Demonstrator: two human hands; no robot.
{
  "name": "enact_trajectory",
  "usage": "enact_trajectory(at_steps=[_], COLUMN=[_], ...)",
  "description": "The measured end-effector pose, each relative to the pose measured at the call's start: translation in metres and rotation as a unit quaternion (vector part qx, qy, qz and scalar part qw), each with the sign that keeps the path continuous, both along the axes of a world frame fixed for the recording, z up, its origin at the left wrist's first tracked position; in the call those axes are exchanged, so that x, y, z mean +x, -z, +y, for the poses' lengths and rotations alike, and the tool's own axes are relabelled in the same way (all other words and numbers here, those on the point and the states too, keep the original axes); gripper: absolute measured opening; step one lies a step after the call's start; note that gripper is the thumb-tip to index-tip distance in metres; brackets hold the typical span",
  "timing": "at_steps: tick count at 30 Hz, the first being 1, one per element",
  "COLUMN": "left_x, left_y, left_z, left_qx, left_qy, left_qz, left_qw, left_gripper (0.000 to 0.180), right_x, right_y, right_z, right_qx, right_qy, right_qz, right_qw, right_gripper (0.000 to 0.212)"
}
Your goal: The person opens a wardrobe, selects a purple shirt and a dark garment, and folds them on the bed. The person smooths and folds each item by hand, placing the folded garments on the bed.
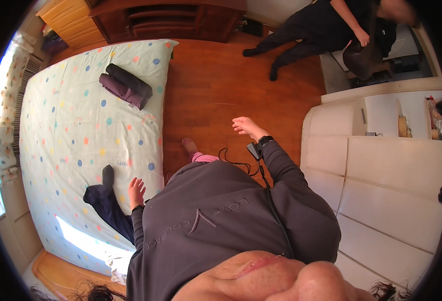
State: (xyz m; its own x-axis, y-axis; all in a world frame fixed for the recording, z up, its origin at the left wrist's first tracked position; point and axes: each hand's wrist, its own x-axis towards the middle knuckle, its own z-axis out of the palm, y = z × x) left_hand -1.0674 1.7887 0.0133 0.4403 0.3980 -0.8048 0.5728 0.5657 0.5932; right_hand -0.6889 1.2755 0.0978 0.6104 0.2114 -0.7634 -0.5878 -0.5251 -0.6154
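My left hand (136, 191) hangs over the near edge of the bed with its fingers apart and nothing in it. Just beside it on the sheet lies a dark navy trouser leg (103, 200) with a grey sock (108, 175) at its end; whether a person's leg is inside I cannot tell. Out over the wooden floor, my right hand (249, 127) is empty, its fingers loosely spread. Farther up the bed are two bundled dark garments, a purple one (123, 91) and a black one (130, 80), side by side.
The spotted bed (88, 120) fills the left side. White cabinets (381, 160) stand on the right, a brown wooden cabinet (170, 20) at the back. At far right another person (311, 27) in dark clothes holds a dark bag (364, 60). A black cable (233, 161) hangs near my right wrist.
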Motion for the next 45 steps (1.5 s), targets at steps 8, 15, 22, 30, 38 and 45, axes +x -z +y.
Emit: enact_trajectory(at_steps=[8, 15, 22, 30, 38, 45], left_x=[0.000, 0.001, -0.036, -0.104, -0.220, -0.249], left_y=[-0.003, -0.020, -0.018, 0.020, 0.099, 0.100], left_z=[-0.009, -0.016, -0.038, -0.035, -0.003, 0.005], left_qx=[0.038, 0.066, 0.069, 0.102, 0.264, 0.135], left_qy=[-0.026, -0.074, -0.119, -0.189, -0.242, -0.339], left_qz=[-0.001, -0.010, 0.019, 0.079, 0.222, 0.138], left_qw=[0.999, 0.995, 0.990, 0.974, 0.907, 0.921], left_gripper=[0.058, 0.056, 0.056, 0.055, 0.051, 0.049], right_x=[0.016, 0.051, 0.069, 0.040, -0.067, -0.219], right_y=[-0.002, 0.004, 0.009, 0.016, 0.080, 0.214], right_z=[0.004, 0.059, 0.136, 0.212, 0.323, 0.516], right_qx=[-0.001, 0.005, 0.015, -0.018, -0.038, 0.157], right_qy=[-0.034, -0.109, -0.212, -0.308, -0.423, -0.678], right_qz=[-0.006, 0.015, 0.021, 0.029, 0.087, -0.153], right_qw=[0.999, 0.994, 0.977, 0.951, 0.901, 0.701], right_gripper=[0.049, 0.045, 0.045, 0.045, 0.046, 0.060])
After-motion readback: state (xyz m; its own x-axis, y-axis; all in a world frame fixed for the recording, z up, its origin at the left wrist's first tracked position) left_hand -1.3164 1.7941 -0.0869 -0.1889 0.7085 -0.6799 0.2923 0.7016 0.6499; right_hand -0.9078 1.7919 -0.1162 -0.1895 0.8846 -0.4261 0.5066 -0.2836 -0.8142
